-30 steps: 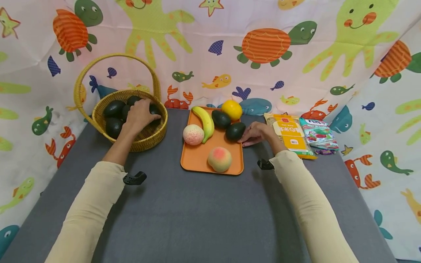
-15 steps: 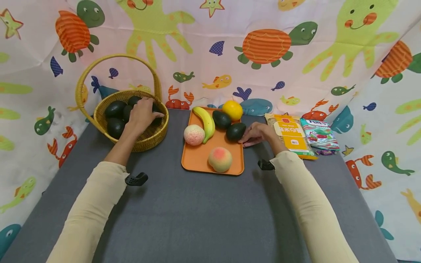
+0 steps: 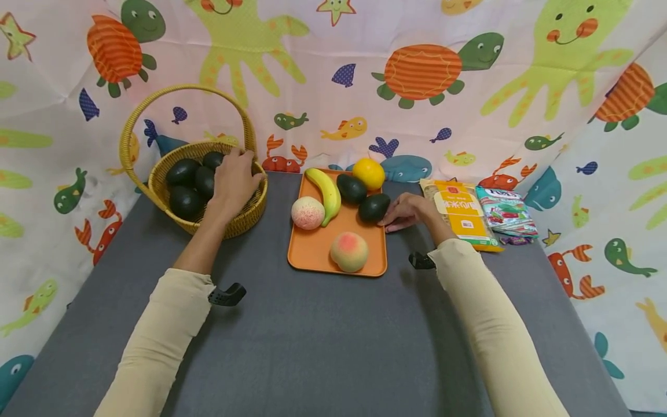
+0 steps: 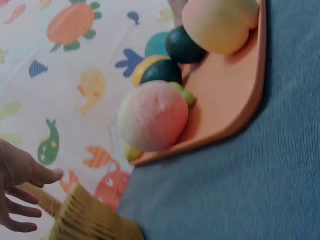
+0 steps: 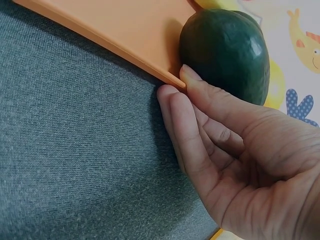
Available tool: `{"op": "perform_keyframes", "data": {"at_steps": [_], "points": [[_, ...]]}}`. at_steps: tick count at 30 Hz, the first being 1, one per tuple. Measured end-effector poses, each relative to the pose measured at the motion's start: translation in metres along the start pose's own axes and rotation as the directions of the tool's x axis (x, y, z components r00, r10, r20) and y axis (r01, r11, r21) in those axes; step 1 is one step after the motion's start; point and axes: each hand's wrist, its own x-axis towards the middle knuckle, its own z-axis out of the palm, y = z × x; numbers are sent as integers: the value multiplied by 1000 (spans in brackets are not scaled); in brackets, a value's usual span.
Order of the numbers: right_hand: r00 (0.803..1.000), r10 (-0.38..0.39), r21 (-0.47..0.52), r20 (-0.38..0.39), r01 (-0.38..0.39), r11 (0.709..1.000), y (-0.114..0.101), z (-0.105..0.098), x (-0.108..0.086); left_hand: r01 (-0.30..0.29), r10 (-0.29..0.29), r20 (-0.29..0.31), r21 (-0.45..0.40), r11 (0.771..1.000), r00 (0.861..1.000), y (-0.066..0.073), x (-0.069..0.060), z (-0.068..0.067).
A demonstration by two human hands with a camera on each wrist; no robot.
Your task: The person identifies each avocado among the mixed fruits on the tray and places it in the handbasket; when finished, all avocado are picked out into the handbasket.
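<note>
The person's left hand [image 3: 237, 179] is at the right side of the yellow wicker basket [image 3: 247, 220], its thumb and fingers spread apart with nothing visible between them. Four dark avocados [image 3: 183, 172] lie in the basket's left part, at the scene's far left. The right hand [image 3: 408, 211] pinches the right edge of the orange tray [image 3: 320, 250], thumb on top, just beside an avocado [image 3: 373, 208] on it. A second avocado [image 3: 351, 189], a round yellow fruit [image 3: 367, 174] and a banana [image 3: 327, 197] occupy the tray's far part; a speckled peach [image 3: 307, 213] sits left, another peach [image 3: 349, 252] near. Farther right, a yellow food packet [image 3: 461, 211] lies beside a candy bag [image 3: 505, 211].
</note>
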Motion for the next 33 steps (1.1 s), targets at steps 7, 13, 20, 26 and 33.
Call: {"op": "perform_keyframes", "data": {"at_steps": [7,13,20,26,33], "points": [[1000,5,19,0,-5,1000,1,0,2,-75,75,-17,21,997,997,33,0,9],[1000,5,17,-11,-4,1000,1,0,2,-176,176,4,10,984,984,63,7,18],[1000,-2,9,-11,2,1000,0,1,1,-285,286,83,-25,958,955,92,15,31],[1000,-2,1,-14,2,1000,0,0,2,-405,410,127,-68,912,903,114,22,42],[999,8,13,-37,-7,1000,4,-1,7,-483,487,257,-83,872,834,141,27,68]]}}
